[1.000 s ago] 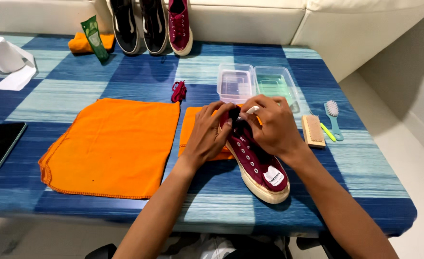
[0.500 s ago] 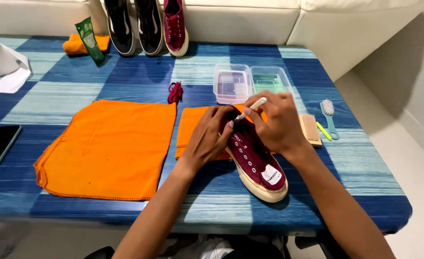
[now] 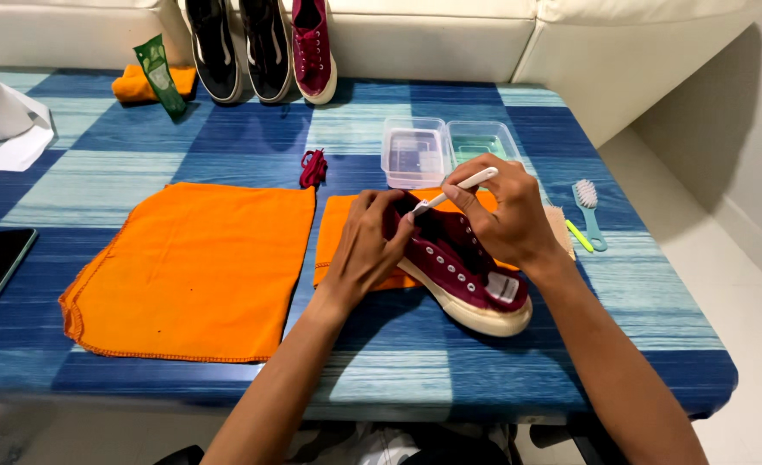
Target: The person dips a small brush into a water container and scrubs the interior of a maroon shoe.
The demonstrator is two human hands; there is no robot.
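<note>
I see the maroon sneaker (image 3: 463, 271) on the small orange cloth (image 3: 338, 237) on the desk (image 3: 398, 379), left hand (image 3: 372, 245) clamped on its toe, right hand (image 3: 506, 215) pinching a white brush (image 3: 454, 191); canvas looks soft and light, so grip the stiff rubber sole.

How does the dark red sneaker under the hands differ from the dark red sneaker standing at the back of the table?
The dark red sneaker under the hands has empty eyelets and lies partly on a small orange cloth; the dark red sneaker at the back is laced and stands beside two black sneakers. The left hand steadies the near one while the right hand holds a white brush handle. Both share colour and pale soles.
</note>
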